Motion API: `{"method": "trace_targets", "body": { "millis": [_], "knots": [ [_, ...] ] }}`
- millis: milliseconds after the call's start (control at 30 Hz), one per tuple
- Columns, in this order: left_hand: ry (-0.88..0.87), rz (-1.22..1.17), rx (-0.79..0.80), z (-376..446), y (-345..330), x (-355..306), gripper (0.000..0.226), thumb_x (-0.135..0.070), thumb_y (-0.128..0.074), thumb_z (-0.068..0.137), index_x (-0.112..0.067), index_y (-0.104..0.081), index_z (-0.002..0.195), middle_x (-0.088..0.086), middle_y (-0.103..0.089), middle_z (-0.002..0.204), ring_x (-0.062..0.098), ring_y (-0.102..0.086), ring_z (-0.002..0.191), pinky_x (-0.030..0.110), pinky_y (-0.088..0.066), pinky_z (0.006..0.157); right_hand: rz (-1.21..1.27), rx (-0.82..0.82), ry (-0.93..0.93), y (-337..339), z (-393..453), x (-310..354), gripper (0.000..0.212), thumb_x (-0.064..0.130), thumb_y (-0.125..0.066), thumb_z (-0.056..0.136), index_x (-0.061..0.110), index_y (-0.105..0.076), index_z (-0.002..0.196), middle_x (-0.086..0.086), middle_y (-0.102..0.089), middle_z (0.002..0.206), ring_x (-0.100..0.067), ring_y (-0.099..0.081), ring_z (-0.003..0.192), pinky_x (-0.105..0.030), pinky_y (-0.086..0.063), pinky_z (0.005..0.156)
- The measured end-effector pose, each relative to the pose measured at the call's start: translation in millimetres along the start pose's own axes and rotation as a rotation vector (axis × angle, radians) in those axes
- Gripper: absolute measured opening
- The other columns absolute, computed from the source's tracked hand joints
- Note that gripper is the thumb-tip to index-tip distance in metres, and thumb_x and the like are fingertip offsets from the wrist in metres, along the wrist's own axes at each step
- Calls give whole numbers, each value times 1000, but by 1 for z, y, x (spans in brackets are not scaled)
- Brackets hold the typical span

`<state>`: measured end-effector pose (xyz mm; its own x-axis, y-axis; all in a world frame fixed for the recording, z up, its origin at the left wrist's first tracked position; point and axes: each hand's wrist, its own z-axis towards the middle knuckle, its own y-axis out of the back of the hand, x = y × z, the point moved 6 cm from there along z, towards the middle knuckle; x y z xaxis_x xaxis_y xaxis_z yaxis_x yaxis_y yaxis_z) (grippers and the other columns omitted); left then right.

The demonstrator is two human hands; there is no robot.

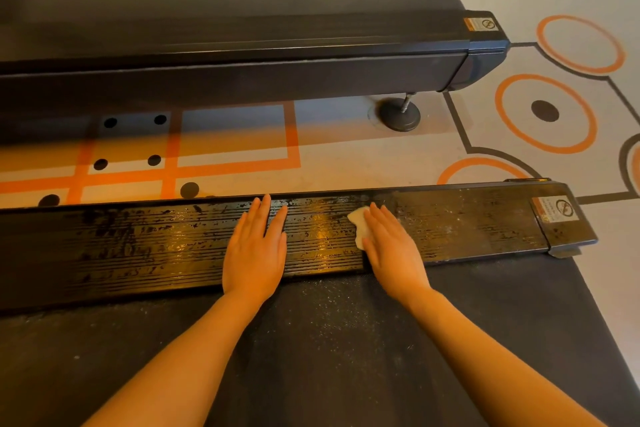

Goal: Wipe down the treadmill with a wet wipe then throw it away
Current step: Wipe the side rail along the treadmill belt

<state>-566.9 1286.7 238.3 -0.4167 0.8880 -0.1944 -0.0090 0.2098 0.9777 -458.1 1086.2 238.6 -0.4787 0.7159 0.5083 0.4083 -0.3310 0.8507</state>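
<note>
Two bare forearms are reaching forward over the dark, dust-speckled belt (pixel 346 340) of the nearer treadmill, and both hands are lying flat on its ribbed side rail (pixel 156 246). The left hand (pixel 254 253) is resting palm down with straight fingers close together, holding nothing; it is probably bracing the body while the other hand works. The right hand (pixel 391 246) is pressing the wet wipe (pixel 356 224) against the rail with straight, flattened fingers, so that the cloth is lying mostly beneath them and only its pale edge is showing at their left. A flat palm is likely spreading pressure across the grooves. The rail is glistening with wet streaks around and to the left of the hands, while the stretch toward the end cap with its warning sticker (pixel 559 210) is looking duller and dusty, so the wiping seems to be only partly done, with that end remaining. Beyond the rail, the patterned orange and grey floor (pixel 329 163) is separating this machine from a second treadmill (pixel 277 59), which is standing on a round levelling foot (pixel 399 114). No bin is showing.
</note>
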Motion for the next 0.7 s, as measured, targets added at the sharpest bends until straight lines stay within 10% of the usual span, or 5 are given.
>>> {"method": "trace_targets", "body": {
  "millis": [200,700],
  "knots": [
    [3,-12,-12,0,0,0,51,-33,-35,103,-20,-27,152,8,-13,162,23,-7,150,35,-5,117,205,-209,-251,13,-11,-22,45,24,-56,98,13,-49,141,-7,-47,146,-23,-39,136,-32,-30,109],
    [-6,24,-28,-1,-3,0,51,-31,-42,101,-15,-36,149,12,-23,159,27,-17,148,39,-15,116,136,-111,-327,13,10,-21,42,26,-67,91,13,-58,130,-6,-61,118,-24,-54,113,-37,-48,91]
  ]
}}
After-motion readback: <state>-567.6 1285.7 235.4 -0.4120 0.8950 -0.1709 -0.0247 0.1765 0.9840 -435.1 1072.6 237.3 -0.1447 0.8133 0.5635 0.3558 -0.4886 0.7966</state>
